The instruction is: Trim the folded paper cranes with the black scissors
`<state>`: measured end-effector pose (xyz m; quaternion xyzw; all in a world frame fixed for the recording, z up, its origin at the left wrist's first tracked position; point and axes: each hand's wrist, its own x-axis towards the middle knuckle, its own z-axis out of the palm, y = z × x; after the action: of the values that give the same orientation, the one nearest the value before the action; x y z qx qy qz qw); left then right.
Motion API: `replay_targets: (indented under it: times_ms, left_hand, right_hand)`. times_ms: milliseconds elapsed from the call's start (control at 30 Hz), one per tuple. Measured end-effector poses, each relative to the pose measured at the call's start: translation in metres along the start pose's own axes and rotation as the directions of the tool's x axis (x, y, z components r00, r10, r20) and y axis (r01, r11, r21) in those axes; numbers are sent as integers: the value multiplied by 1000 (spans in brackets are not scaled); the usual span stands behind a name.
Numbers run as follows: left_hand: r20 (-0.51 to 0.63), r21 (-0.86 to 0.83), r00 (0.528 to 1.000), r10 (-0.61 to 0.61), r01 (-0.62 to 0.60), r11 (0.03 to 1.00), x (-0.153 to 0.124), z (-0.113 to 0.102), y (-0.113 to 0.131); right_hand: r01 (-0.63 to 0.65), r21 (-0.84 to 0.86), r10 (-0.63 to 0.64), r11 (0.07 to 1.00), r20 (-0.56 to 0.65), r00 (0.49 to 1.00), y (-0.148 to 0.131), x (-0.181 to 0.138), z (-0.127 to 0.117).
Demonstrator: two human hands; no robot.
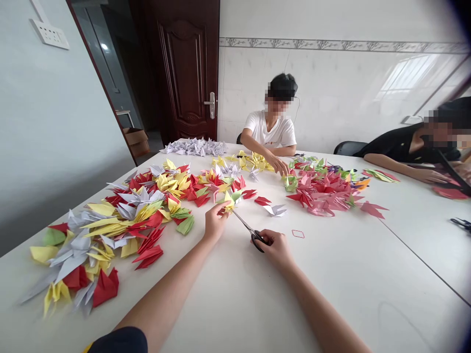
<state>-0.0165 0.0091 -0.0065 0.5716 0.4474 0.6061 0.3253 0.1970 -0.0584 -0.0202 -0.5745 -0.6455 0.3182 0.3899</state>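
Note:
My left hand (216, 219) pinches a folded yellow and green paper piece (228, 200) above the white table (235, 294). In my right hand (276, 249) is a pair of scissors (247, 224) with black handles, fingers wrapped in the loops. The blade tips reach the paper piece beside my left fingertips; whether they touch it I cannot tell. To the left of my left hand spreads a large heap of folded paper pieces (142, 198) in red, yellow, white and green. A white folded piece (275, 210) and a red one (262, 201) lie beyond the scissors.
Across the table a person in a white shirt (271, 130) reaches toward a pink and red paper pile (324, 189). White pieces (195, 146) are heaped at the far left edge. At right, another person in black (397, 144) leans over the table; black scissors (461, 223) lie nearby.

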Motion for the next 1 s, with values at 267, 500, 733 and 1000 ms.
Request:
replay_targets:
  times_ms: [267, 500, 733, 1000]
  left_hand:
    - [23, 153, 983, 184, -185, 971, -2, -1, -2]
    - [22, 168, 974, 224, -224, 960, -2, -2, -5]
    - [-11, 209, 983, 182, -176, 962, -1, -2, -4]
    - [-31, 170, 986, 163, -155, 973, -1, -1, -6]
  right_hand:
    - [-17, 9, 16, 1000, 53, 998, -1, 0, -1]
    - [-24, 9, 24, 1000, 54, 998, 1, 1, 0]
    - [-17, 31, 14, 999, 105, 994, -3, -1, -3]
    - [9, 15, -11, 1000, 149, 989, -5, -1, -5]
